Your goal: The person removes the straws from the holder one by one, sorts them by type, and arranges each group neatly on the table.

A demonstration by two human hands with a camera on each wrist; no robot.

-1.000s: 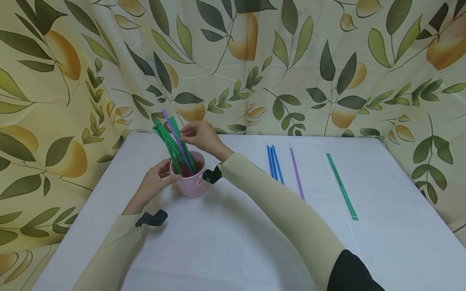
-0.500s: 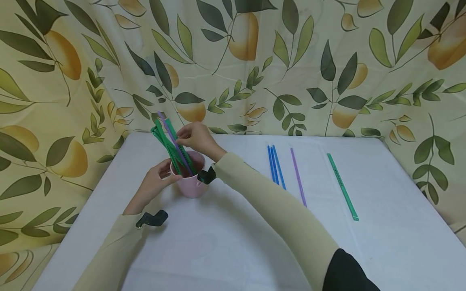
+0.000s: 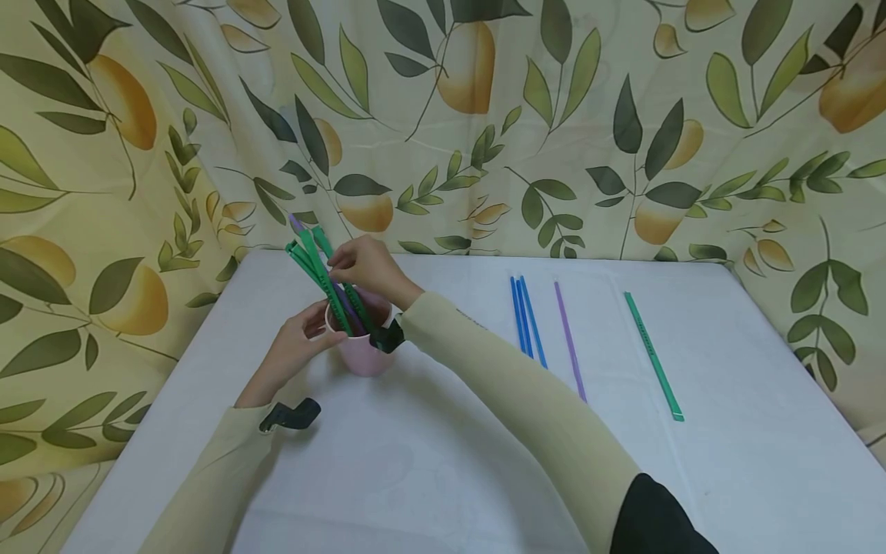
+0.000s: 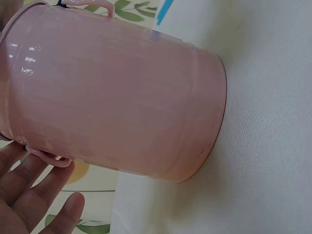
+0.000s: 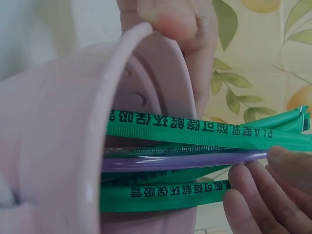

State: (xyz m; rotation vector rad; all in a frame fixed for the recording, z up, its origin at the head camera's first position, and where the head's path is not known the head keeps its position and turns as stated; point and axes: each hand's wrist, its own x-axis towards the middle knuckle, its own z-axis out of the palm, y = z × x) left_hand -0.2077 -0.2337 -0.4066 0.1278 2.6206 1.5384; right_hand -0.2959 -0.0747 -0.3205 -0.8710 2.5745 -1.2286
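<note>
A small pink bucket (image 3: 367, 360) stands upright on the table at left of centre. My left hand (image 3: 296, 345) grips it by the rim, the thumb at the near side; in the left wrist view its fingers lie by the bucket's loop handle (image 4: 48, 158). Inside lean several green-wrapped drinking straws (image 5: 190, 129) with printed lettering, plus a purple straw (image 5: 185, 161). My right hand (image 3: 370, 269) is over the bucket's mouth, where thumb and fingers pinch the purple straw among the green ones. The straws' lower ends are hidden in the bucket.
Right of the bucket lie several blue straws (image 3: 522, 315), a purple straw (image 3: 569, 335) and a green-wrapped straw (image 3: 653, 354). My right forearm partly covers the lower ends of the blue ones. A leaf-and-fruit patterned cloth (image 3: 540, 192) hangs behind the white table (image 3: 429, 462).
My right hand has shifted a little left and down, and the purple straw's top has tilted left and lowered among the green ones. My left hand has stayed on the bucket.
</note>
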